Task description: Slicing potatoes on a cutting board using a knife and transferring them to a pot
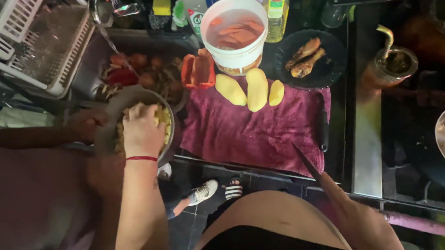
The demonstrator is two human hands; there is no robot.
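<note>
Left hand [141,129] curled in grey metal bowl [124,94] of cut pieces, hold unclear; right hand [340,197] clasps dark knife [305,161]; three peeled yellow potatoes [256,89] uncut.

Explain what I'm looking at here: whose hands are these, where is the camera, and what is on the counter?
There is no machine. A person wears one camera on the head, and it looks down at their own hands over a kitchen counter. The left hand, with a red wrist band, reaches into a pot of cut potato pieces. The right hand grips a knife, low at the right. A third hand, coming from the left, seems to be another person's and holds the pot's rim. On the counter lies a purple towel with three peeled potatoes. Behind it are a white bucket and a black plate of chicken.
</note>
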